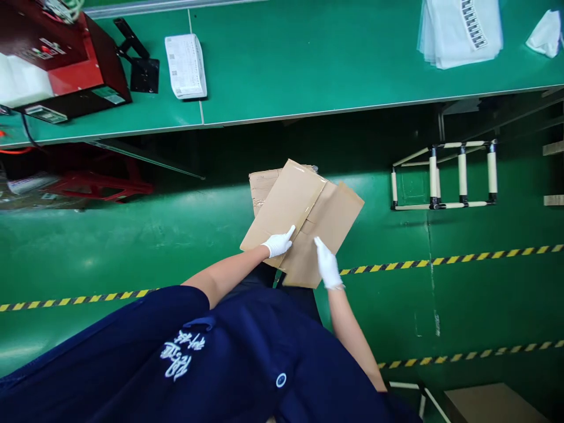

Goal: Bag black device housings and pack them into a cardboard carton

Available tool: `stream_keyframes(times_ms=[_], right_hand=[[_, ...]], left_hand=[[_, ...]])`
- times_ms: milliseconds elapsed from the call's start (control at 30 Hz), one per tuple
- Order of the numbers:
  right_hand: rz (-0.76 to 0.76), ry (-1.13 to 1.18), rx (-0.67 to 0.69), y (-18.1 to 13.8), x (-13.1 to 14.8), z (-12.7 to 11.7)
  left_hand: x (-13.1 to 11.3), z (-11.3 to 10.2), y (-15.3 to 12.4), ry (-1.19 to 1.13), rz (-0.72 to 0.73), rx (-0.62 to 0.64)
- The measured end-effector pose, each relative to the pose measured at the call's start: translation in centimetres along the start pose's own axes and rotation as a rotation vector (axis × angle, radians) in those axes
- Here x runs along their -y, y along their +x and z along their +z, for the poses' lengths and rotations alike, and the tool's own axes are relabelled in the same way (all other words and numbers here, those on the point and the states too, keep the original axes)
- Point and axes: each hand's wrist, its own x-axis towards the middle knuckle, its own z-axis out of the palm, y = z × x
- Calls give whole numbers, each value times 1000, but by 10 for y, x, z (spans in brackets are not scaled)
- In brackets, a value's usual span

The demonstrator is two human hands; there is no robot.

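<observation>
Your cardboard (282,202) lies just before your legs, on the near side of the bench (308,59), partly covering another brown piece (261,189). Your left hand (279,242) is at its seam (314,205), one finger stretched out; I can't tell how the others sit. Your right hand (327,264), blurred, is over the right panel (337,214), fingers straight and together.

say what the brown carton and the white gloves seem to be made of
Brown carton: probably cardboard, matt, judging by its flat, stiff-looking panels. White gloves: perhaps thin fabric, matt, since they fit closely and show little shine; any weave is too small to tell.
</observation>
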Motion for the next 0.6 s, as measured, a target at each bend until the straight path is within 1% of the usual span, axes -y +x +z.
stream_keyframes(times_ms=[33,67,100,133,167,233,267,333,400,433,467,500,600], right_hand=[[-5,-9,21,14,6,24],[-4,-24,39,26,11,43],[5,-38,42,35,14,56],[12,-49,49,42,15,63],[16,-56,61,45,14,64],[11,-55,87,46,14,56],[0,-49,103,45,16,50],[-41,-18,131,40,26,37],[-97,67,154,35,46,30],[-98,193,150,33,58,29],[-121,234,148,32,72,29],[-130,262,121,31,86,31],[-143,283,34,24,129,40]], left_hand=[[3,-1,1,-26,-10,-5],[5,-2,1,-98,-21,-10],[7,-4,0,-212,-30,-15],[8,-5,0,-354,-38,-24],[7,-7,-2,-507,-43,-38],[1,-12,-9,-778,-36,-88],[-5,-15,-15,-864,-21,-123],[-20,-22,-32,-963,36,-201],[-38,-29,-54,-1066,119,-268],[-46,-32,-65,-1099,164,-300],[-52,-35,-77,-1150,217,-310],[-57,-37,-88,-1271,272,-272],[-56,-48,-123,-1387,384,-304]])
